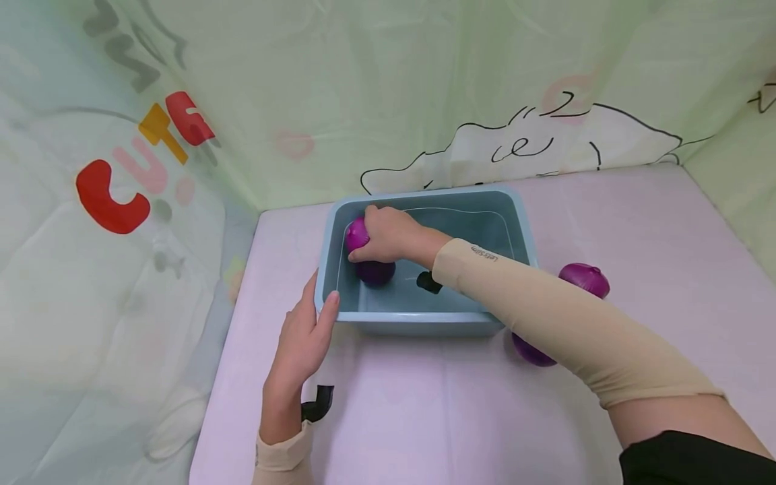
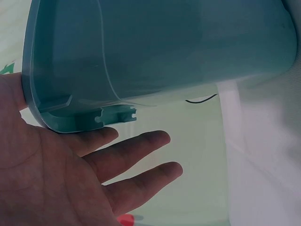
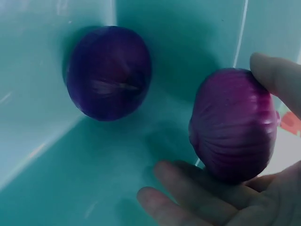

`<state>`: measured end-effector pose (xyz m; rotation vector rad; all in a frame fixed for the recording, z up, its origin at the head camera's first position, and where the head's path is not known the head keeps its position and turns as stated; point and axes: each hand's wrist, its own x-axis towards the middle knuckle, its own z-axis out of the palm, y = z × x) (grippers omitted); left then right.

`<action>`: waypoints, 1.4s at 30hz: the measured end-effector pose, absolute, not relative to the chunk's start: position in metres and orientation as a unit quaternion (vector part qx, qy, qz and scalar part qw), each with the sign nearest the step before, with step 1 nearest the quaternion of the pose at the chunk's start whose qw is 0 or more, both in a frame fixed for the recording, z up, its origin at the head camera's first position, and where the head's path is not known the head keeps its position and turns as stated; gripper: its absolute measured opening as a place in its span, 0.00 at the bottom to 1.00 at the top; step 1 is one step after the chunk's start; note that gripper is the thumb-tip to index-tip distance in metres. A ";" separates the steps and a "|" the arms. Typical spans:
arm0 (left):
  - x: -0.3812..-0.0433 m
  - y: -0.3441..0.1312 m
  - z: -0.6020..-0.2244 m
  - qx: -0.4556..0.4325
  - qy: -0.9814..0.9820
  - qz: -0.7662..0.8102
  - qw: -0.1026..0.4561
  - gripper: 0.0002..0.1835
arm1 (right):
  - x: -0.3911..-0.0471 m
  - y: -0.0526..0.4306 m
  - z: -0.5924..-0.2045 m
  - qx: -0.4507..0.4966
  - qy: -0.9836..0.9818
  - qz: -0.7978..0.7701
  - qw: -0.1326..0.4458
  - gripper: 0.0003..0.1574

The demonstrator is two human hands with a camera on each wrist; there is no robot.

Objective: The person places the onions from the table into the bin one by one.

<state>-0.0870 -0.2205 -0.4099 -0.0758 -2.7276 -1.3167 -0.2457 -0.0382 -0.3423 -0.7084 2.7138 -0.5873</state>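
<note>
Inside the left end of a blue plastic tub, my right hand grips a red onion between thumb and fingers. Another, darker red onion lies on the tub floor just below it, against the walls in the right wrist view. My left hand holds the tub at its front left corner, the thumb over the rim. Its other fingers stretch along the outside, spread apart in the left wrist view.
Two more red onions lie on the pale tablecloth to the tub's right: one farther back, one near the front right corner, partly hidden by my right sleeve. Printed curtains stand behind and at both sides.
</note>
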 end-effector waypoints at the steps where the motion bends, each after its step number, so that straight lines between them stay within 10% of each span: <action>1: -0.087 -0.221 -0.410 -0.025 -0.898 -0.435 0.055 0.37 | -0.246 -0.039 -0.343 -0.243 0.939 -0.203 0.136 0.51; 42: -0.087 -0.220 -0.413 -0.031 -0.898 -0.434 0.065 0.34 | -0.242 -0.052 -0.346 -0.224 0.950 -0.201 0.088 0.42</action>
